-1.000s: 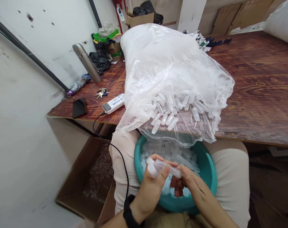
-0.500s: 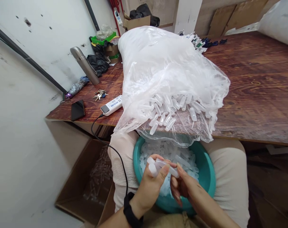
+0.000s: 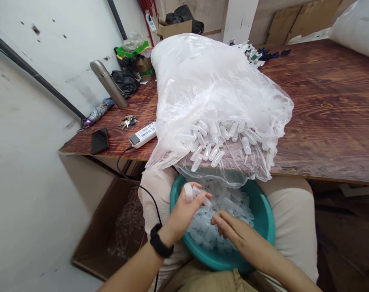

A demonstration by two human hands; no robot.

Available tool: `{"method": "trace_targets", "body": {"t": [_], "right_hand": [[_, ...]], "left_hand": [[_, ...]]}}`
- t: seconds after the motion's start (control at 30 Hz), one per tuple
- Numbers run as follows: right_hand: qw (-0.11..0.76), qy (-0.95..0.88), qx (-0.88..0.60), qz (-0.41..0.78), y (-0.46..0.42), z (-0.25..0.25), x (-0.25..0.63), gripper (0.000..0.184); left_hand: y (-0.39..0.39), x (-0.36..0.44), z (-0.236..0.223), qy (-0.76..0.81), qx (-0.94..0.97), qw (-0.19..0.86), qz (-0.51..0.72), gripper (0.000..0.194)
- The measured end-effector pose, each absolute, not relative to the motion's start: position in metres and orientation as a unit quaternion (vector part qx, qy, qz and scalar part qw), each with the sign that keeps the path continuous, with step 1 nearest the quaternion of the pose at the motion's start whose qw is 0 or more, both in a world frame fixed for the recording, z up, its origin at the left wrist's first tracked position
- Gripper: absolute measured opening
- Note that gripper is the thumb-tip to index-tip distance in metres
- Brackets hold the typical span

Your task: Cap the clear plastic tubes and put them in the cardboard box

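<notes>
My left hand (image 3: 184, 209), with a black band on the wrist, is closed round a few small translucent plastic tubes (image 3: 189, 192) above the left part of a teal basin (image 3: 268, 221). To its right, apart from it, my right hand (image 3: 229, 227) hangs low over the basin with its fingers curled in. Whatever its fingertips hold, if anything, is hidden. Many loose tubes (image 3: 202, 233) of the same kind fill the basin, which sits between my legs. On the table edge above lies a large clear bag (image 3: 208, 77), its mouth open towards me with tubes (image 3: 214, 156) spilling out.
On the wooden table (image 3: 330, 134) are a phone (image 3: 99, 141), keys (image 3: 128, 121), a white device (image 3: 143, 134) with a black cable (image 3: 148, 194), and a metal flask (image 3: 108, 83). A cardboard box (image 3: 93, 243) with clear pieces inside stands on the floor at left.
My hands have parted. The left hand has moved up and left with the tubes, while the right has drawn away from them and its fingers have curled.
</notes>
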State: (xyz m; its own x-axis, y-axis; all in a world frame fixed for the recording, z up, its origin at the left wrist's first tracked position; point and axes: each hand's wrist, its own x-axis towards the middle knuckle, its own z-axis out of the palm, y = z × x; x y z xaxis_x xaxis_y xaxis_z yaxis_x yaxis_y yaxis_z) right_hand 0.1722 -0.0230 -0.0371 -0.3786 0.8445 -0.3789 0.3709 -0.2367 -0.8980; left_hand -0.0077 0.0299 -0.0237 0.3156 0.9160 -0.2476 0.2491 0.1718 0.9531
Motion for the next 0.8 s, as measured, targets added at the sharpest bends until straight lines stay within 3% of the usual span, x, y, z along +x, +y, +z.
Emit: {"method": "trace_targets", "body": {"t": [0.07,0.17,0.43,0.57,0.67,0.8], "right_hand": [[0.099,-0.688,-0.541,0.474,-0.021,-0.036,0.177,0.025],[0.003,-0.745,-0.517,0.422,-0.019,-0.039,0.172,0.037],[0.004,-0.754,-0.490,0.437,-0.015,-0.047,0.164,0.030],[0.035,-0.749,-0.495,0.439,-0.016,-0.054,0.168,0.026],[0.057,-0.744,-0.500,0.440,-0.018,-0.062,0.164,0.030],[0.110,-0.740,-0.490,0.447,-0.014,-0.065,0.163,0.032]], "left_hand": [[0.053,-0.015,-0.025,0.528,0.686,0.465,0.187,0.020],[0.079,-0.015,-0.029,0.533,0.744,0.386,0.114,0.020],[0.096,0.007,-0.038,0.534,0.784,0.314,0.024,0.023],[0.091,0.000,-0.027,0.516,0.776,0.362,0.040,0.011],[0.076,-0.006,-0.018,0.495,0.753,0.429,0.063,0.030],[0.051,-0.012,-0.012,0.441,0.564,0.678,0.167,0.041]]}}
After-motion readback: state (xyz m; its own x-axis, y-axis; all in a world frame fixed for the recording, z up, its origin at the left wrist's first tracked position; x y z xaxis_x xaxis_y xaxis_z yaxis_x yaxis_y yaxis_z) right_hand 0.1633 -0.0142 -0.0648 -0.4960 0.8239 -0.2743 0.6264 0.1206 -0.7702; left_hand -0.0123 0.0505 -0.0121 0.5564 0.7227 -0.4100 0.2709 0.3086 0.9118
